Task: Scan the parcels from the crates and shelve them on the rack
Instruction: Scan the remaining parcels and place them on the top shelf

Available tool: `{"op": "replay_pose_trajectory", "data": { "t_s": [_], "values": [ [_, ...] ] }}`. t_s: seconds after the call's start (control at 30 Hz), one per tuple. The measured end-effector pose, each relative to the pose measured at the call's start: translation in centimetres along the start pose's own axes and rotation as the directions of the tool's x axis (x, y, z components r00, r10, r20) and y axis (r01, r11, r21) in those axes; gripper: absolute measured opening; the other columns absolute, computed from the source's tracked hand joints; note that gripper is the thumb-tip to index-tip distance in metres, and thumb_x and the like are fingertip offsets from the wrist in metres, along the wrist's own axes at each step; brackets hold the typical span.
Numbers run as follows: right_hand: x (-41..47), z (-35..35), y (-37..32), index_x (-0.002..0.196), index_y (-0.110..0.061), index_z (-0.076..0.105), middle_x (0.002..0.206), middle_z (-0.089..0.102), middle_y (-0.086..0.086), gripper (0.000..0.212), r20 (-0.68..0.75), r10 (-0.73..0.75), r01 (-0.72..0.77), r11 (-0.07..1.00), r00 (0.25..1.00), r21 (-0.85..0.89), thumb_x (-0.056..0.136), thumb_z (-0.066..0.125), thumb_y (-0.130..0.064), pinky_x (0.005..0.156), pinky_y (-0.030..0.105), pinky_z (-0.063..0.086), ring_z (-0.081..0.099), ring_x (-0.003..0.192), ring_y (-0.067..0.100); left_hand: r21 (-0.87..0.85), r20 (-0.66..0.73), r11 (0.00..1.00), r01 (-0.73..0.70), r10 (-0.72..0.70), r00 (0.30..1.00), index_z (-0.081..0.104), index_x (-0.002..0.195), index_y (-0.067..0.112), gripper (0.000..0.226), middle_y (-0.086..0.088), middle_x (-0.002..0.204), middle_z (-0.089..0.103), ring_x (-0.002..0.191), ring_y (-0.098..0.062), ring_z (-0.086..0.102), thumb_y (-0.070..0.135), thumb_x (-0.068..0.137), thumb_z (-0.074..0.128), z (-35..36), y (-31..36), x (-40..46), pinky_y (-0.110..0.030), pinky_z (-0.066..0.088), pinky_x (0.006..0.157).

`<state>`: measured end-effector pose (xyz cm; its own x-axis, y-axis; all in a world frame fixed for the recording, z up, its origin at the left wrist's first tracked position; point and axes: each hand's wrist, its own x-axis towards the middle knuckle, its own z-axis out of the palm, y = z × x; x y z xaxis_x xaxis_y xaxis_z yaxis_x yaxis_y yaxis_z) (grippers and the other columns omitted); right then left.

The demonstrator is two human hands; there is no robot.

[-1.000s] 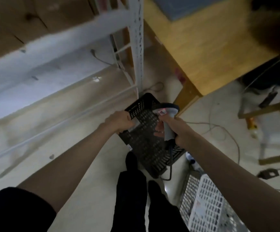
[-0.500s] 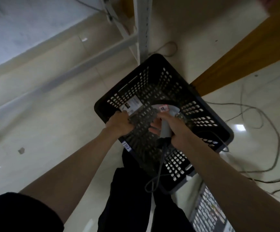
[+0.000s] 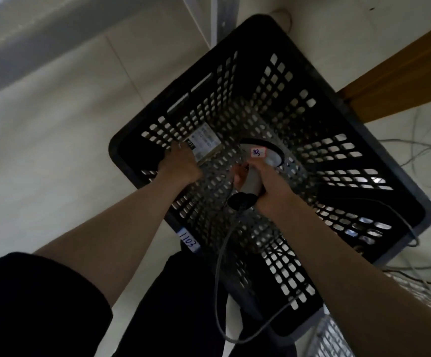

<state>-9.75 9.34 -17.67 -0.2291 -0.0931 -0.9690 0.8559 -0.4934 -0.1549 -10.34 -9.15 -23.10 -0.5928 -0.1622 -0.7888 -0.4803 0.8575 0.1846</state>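
A black perforated crate [image 3: 299, 60] stands on the floor below me. Inside it, my left hand [image 3: 181, 163] grips a small parcel [image 3: 205, 141] with a white printed label, near the crate's left wall. My right hand [image 3: 266, 181] holds a grey barcode scanner [image 3: 266, 155] by its handle, its head pointing down into the crate just right of the parcel. A small tag reading 1103 sits on the scanner head. The scanner's grey cable [image 3: 219, 279] loops down toward my legs.
A white rack upright [image 3: 224, 19] rises just behind the crate, with a shelf [image 3: 41, 34] at upper left. A wooden table edge [image 3: 402, 73] is at the right. Loose cables [image 3: 420, 161] lie on the floor at right. A white crate [image 3: 338, 338] sits at bottom right.
The view has tilted down and come closer to the black crate. Both hands have reached deeper into it, the left still gripping the parcel, the right still holding the scanner beside it.
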Motion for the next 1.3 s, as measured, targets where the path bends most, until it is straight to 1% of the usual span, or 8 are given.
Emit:
{"op": "replay_pose_trajectory", "data": {
  "t_s": [0.17,0.33,0.67,0.87,0.97,1.07,1.13,1.3],
  "values": [
    [4.0,-0.4,0.9,0.09,-0.011,0.061,0.082,0.061,0.009,0.012,0.023,0.034,-0.033,0.998,0.999,-0.047,0.101,0.06,-0.015,0.053,0.026,0.054,0.055,0.062,0.017,0.007,-0.023,0.998,0.056,-0.055,0.998,0.01,0.158,0.006,0.098,-0.015,0.161,0.015,0.147,-0.036,0.023,0.033,0.089,0.074,1.5,-0.1,4.1,-0.052,0.033,0.117],
    [6.8,-0.7,1.1,0.086,-0.011,0.062,0.083,0.062,0.01,0.016,0.049,0.043,-0.04,0.997,0.998,-0.06,0.102,0.061,-0.017,0.054,0.025,0.056,0.055,0.064,0.018,0.016,-0.07,0.998,0.065,-0.064,0.995,0.006,0.158,0.007,0.099,-0.016,0.162,0.011,0.149,-0.035,0.018,0.026,0.09,0.075,3.3,0.0,7.5,-0.048,0.028,0.118],
    [9.0,-1.4,1.3,0.093,-0.011,0.063,0.088,0.064,0.01,0.014,0.07,0.059,-0.06,0.998,0.996,0.011,0.102,0.059,-0.021,0.051,0.022,0.053,0.054,0.064,0.017,0.28,-0.333,0.957,0.079,0.02,0.943,0.022,0.15,0.003,0.101,-0.021,0.157,0.026,0.144,-0.036,0.026,0.028,0.076,0.086,6.5,0.5,10.6,-0.044,0.025,0.116],
    [3.1,-1.4,0.1,0.091,-0.01,0.066,0.083,0.066,0.01,0.012,0.055,-0.004,0.003,1.0,0.998,0.017,0.1,0.064,-0.018,0.057,0.027,0.057,0.06,0.066,0.019,-0.026,-0.325,0.998,-0.05,0.039,0.945,0.015,0.154,0.002,0.114,-0.022,0.155,0.026,0.142,-0.038,0.03,0.039,0.072,0.086,3.3,2.2,4.6,-0.048,0.029,0.115],
    [-1.9,-0.8,-0.5,0.102,-0.006,0.064,0.084,0.064,0.009,0.009,0.085,-0.11,0.112,0.993,0.99,-0.02,0.1,0.064,-0.014,0.085,0.042,0.062,0.063,0.072,0.021,-0.171,-0.318,0.982,-0.085,0.027,0.948,0.02,0.151,0.005,0.118,-0.017,0.154,0.023,0.139,-0.036,0.035,0.049,0.066,0.088,0.0,3.7,-1.2,-0.048,0.041,0.109],
    [-9.1,0.7,-1.3,0.124,-0.005,0.063,0.11,0.071,0.012,0.03,0.11,-0.186,0.2,0.97,0.976,-0.141,0.097,0.068,-0.017,0.099,0.052,0.055,0.07,0.095,0.026,-0.262,-0.333,0.959,-0.111,0.019,0.943,0.029,0.141,0.008,0.116,-0.014,0.148,0.025,0.13,-0.037,0.044,0.064,0.058,0.088,-3.9,5.1,-8.9,-0.047,0.049,0.097],
    [-14.4,1.8,-1.8,0.13,-0.009,0.065,0.124,0.071,0.015,0.035,0.167,-0.22,0.252,0.945,0.961,-0.209,0.097,0.068,-0.022,0.102,0.053,0.053,0.068,0.114,0.033,-0.365,-0.351,0.923,-0.117,-0.02,0.936,0.03,0.14,0.008,0.121,-0.013,0.143,0.029,0.127,-0.036,0.046,0.072,0.053,0.085,-6.2,6.0,-14.1,-0.048,0.05,0.096],
    [-28.0,3.7,-2.4,0.125,-0.011,0.067,0.117,0.074,0.013,0.03,0.249,-0.313,0.382,0.869,0.917,-0.314,0.098,0.066,-0.025,0.089,0.043,0.061,0.073,0.104,0.027,-0.628,-0.365,0.76,-0.165,-0.101,0.925,0.033,0.128,0.012,0.117,-0.005,0.128,0.048,0.124,-0.028,0.05,0.076,0.043,0.083,-11.3,7.5,-27.3,-0.047,0.049,0.1]
  ]
}}
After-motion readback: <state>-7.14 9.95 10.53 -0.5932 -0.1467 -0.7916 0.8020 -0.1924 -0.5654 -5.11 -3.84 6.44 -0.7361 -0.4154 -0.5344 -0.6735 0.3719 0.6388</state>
